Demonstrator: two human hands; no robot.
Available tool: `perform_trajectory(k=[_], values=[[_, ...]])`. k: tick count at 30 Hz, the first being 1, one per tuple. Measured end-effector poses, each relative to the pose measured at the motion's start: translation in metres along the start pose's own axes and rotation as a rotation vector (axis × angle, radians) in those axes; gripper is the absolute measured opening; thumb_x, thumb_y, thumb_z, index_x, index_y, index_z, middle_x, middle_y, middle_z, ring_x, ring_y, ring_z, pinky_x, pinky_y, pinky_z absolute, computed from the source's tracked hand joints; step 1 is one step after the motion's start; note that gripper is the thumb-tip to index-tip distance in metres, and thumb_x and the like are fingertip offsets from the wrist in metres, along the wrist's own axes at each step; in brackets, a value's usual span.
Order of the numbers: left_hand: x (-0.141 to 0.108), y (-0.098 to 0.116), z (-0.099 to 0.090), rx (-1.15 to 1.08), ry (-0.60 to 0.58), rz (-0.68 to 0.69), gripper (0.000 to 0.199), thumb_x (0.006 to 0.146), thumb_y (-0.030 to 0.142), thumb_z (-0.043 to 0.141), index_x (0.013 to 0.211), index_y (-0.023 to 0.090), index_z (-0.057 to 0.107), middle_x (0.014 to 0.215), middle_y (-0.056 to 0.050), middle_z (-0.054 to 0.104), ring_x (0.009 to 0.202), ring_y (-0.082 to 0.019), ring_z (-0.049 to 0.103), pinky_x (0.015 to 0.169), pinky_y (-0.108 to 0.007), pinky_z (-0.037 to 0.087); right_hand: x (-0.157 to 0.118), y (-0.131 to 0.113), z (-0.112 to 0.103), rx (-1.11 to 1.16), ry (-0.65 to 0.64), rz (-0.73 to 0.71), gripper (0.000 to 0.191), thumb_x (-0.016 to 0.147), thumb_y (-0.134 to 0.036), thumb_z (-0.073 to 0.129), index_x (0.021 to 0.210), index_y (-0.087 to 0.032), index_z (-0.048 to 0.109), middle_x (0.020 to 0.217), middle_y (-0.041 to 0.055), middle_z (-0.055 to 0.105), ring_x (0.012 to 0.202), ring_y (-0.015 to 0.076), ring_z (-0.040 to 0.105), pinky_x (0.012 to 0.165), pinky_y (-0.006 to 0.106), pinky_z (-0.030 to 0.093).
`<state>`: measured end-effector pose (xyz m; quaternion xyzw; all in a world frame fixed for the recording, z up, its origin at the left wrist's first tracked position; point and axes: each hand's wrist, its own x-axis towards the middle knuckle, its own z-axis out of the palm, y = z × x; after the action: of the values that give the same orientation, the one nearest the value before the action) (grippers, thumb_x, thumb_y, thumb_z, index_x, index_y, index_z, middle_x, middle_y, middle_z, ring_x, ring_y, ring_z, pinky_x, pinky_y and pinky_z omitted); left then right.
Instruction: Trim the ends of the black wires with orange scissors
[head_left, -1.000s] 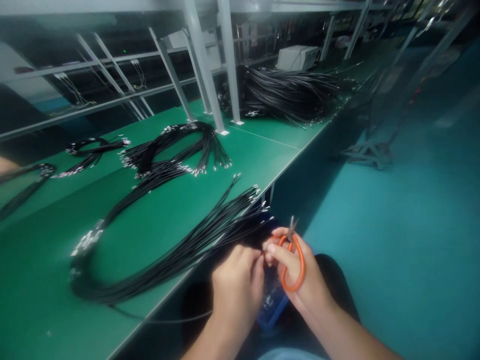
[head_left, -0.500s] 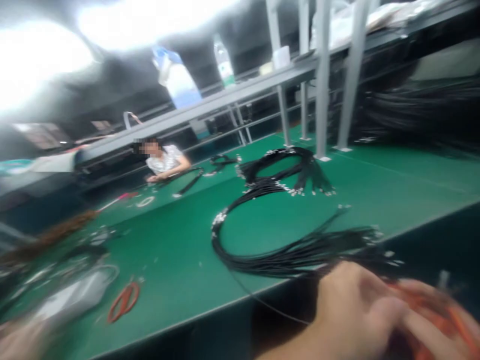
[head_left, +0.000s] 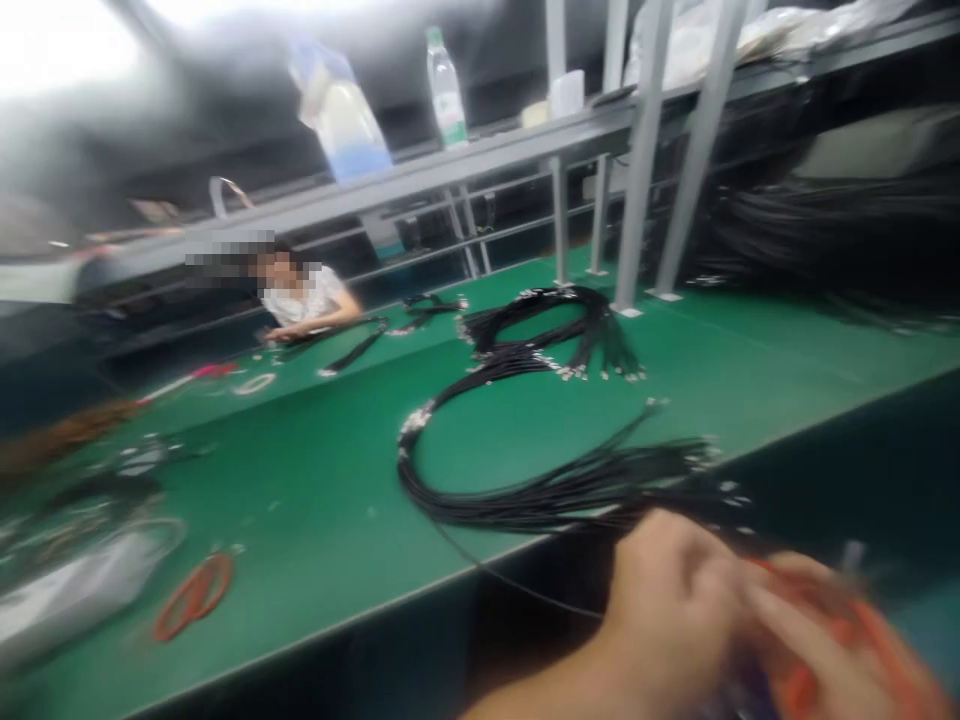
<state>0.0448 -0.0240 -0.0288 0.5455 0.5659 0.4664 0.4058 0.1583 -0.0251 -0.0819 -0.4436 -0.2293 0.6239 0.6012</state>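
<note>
Left hand (head_left: pixel 664 590) is curled up against the right (head_left: pixel 832 640), which has orange scissors (head_left: pixel 862 620); can't tell what's pinched, too blurry

- The place looks like a factory workshop, an assembly area for cables.
- A long green-topped bench (head_left: pixel 300 470) runs across the view, with metal posts (head_left: pixel 641 200) rising from it to a raised shelf (head_left: pixel 510 145).
- Black cables (head_left: pixel 480 515) with pale or metallic ends lie in curved bundles, and a much larger dark pile (head_left: pixel 832 230) sits at the far right.
- Orange-handled scissors (head_left: pixel 193 597) lie near the bench's front edge.
- A person (head_left: pixel 307 300) in a light top sits farther along, arms at the work surface.
- Bright, blurred lights (head_left: pixel 60 60) hang overhead, and the shelf bears a clear bottle (head_left: pixel 448 95) and bags.
</note>
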Motion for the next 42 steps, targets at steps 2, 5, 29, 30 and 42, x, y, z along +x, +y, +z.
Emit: perform_trajectory(k=[2,5,29,30,42], values=[[0.001,0.002,0.001,-0.064,-0.029,0.041,0.007,0.076,0.013,0.057,0.077,0.017,0.063,0.078,-0.002,0.060,0.076,-0.015,0.056,0.068,-0.024,0.045,-0.007,-0.013,0.015,-0.021,-0.001,-0.031,0.033,0.060,-0.026,0.081,0.087,-0.030,0.060,0.077,-0.0005,0.063,0.068,0.0153,0.061,0.057,0.023,0.052],[0.011,0.004,-0.003,-0.272,-0.085,0.033,0.008,0.079,0.014,0.058,0.071,0.015,0.058,0.070,0.001,0.055,0.064,-0.011,0.053,0.062,-0.023,0.043,-0.009,-0.027,0.034,0.081,-0.061,-0.076,0.026,0.065,-0.023,0.077,0.083,-0.025,0.059,0.075,-0.0029,0.060,0.068,0.0119,0.058,0.063,0.020,0.050],[0.027,-0.005,-0.028,0.478,0.011,0.643,0.022,0.085,0.011,0.051,0.099,0.022,0.064,0.106,-0.007,0.061,0.085,-0.016,0.060,0.071,-0.025,0.047,-0.001,-0.031,0.041,0.306,-0.166,-0.002,0.017,0.077,-0.009,0.064,0.085,-0.021,0.056,0.075,-0.0029,0.058,0.064,0.0109,0.055,0.063,0.024,0.046],[0.027,-0.005,-0.029,0.548,0.031,0.711,0.020,0.085,0.012,0.053,0.095,0.022,0.066,0.104,-0.007,0.062,0.083,-0.016,0.061,0.069,-0.024,0.047,-0.002,-0.032,0.042,0.306,-0.168,-0.005,0.016,0.077,-0.009,0.064,0.085,-0.021,0.057,0.076,-0.0028,0.058,0.064,0.0107,0.055,0.063,0.024,0.046],[0.023,-0.002,-0.031,0.031,-0.234,0.092,0.010,0.085,0.023,0.056,0.078,0.019,0.062,0.073,0.000,0.065,0.067,-0.013,0.059,0.062,-0.021,0.044,-0.003,-0.034,0.046,0.196,-0.175,-0.111,0.015,0.080,-0.011,0.060,0.090,-0.021,0.053,0.067,-0.0041,0.057,0.061,0.0109,0.053,0.066,0.026,0.045]])
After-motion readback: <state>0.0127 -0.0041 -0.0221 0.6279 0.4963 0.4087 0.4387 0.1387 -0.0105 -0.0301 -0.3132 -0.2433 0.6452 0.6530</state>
